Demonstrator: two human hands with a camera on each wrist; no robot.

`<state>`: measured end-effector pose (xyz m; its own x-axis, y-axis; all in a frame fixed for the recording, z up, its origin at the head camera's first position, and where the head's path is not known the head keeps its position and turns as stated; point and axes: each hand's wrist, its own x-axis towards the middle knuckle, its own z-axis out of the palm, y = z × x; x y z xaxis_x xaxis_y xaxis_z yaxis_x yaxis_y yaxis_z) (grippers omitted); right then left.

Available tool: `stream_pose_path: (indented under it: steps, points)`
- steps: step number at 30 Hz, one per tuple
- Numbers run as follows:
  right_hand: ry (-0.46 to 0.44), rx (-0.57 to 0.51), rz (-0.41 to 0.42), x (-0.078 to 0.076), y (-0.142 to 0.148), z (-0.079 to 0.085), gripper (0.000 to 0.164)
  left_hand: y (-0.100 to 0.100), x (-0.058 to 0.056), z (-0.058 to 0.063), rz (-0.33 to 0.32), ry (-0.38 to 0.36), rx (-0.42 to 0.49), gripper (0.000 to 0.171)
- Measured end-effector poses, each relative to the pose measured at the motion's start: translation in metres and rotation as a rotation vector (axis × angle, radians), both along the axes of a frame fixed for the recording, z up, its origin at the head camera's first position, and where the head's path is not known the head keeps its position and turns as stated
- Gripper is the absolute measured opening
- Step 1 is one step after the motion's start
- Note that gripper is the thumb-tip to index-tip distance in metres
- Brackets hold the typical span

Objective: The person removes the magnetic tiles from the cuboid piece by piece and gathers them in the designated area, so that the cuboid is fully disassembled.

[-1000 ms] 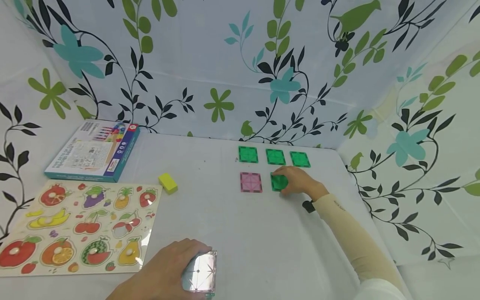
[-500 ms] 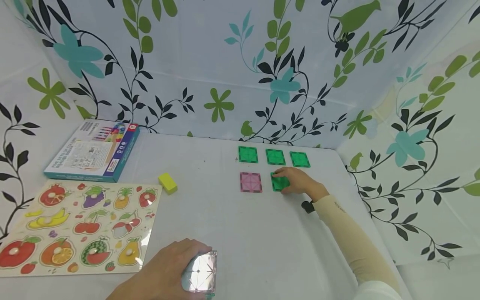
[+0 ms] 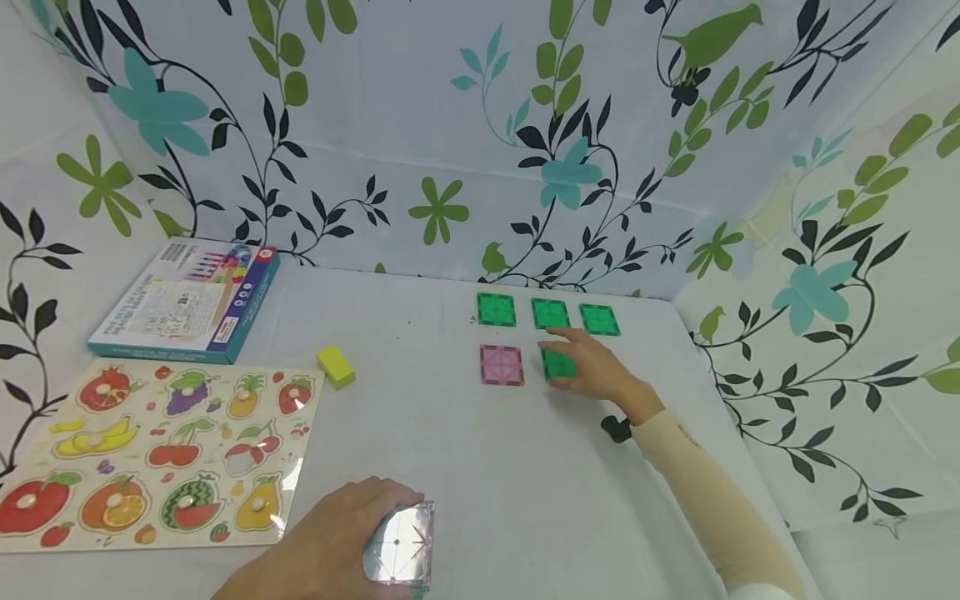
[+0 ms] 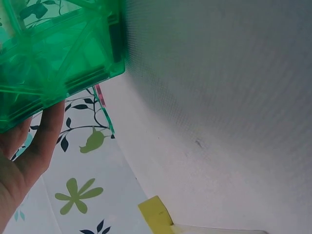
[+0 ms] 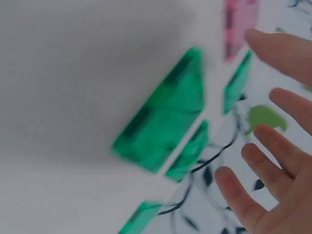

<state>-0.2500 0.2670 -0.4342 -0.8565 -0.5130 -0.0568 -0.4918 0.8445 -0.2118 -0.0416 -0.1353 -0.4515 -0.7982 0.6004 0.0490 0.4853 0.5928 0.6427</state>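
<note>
At the near edge of the head view, my left hand (image 3: 330, 537) grips a stack of clear square magnetic tiles (image 3: 401, 546), pinkish-clear on one side. The left wrist view shows the stack's green face (image 4: 73, 58), with fingers (image 4: 48, 131) beneath it. My right hand (image 3: 596, 367) hovers with spread fingers over a green magnetic tile (image 3: 557, 364) lying on the table; in the right wrist view the fingers stand apart from that tile (image 5: 163, 117). Left of it lies a pink tile (image 3: 501, 365). Behind are three green tiles (image 3: 551, 313) in a row.
A yellow block (image 3: 336, 367) lies left of centre on the white table (image 3: 420, 425). A fruit puzzle board (image 3: 161, 454) covers the near left, with a flat box (image 3: 187, 300) behind it. A small black object (image 3: 617, 429) is by the right wrist. Patterned cloth (image 3: 330, 150) hangs behind.
My right hand has let go of the green tile, its fingers spreading and lifting off. The tile stays beside the pink one. My left hand keeps its hold on the stack.
</note>
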Motion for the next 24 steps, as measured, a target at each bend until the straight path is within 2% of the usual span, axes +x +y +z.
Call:
stream_pose_path:
  steps: [4, 10, 13, 19, 22, 24]
  points:
    - [0.088, -0.166, 0.068, 0.028, -0.027, 0.014, 0.065, 0.000, 0.001, 0.001, 0.003, -0.005, -0.013, 0.079]
    - [0.192, -0.343, 0.304, 0.081, -0.076, 0.027, 0.071, 0.002, 0.000, 0.005, 0.018, -0.074, -0.048, 0.078]
    - [0.166, -0.383, 0.373, 0.107, -0.096, 0.028, 0.073, 0.004, -0.001, 0.007, 0.019, -0.053, -0.072, 0.079]
    - [0.014, -0.351, 0.442, 0.146, -0.122, 0.023, 0.076, 0.007, 0.000, 0.007, 0.025, -0.014, -0.095, 0.080]
    - [-0.011, -0.361, 0.490, 0.159, -0.128, 0.018, 0.078, 0.007, 0.001, 0.004, 0.016, 0.067, -0.076, 0.078]
    - [0.004, -0.387, 0.529, 0.165, -0.132, 0.014, 0.080, 0.006, 0.001, 0.002, 0.013, 0.115, -0.061, 0.077]
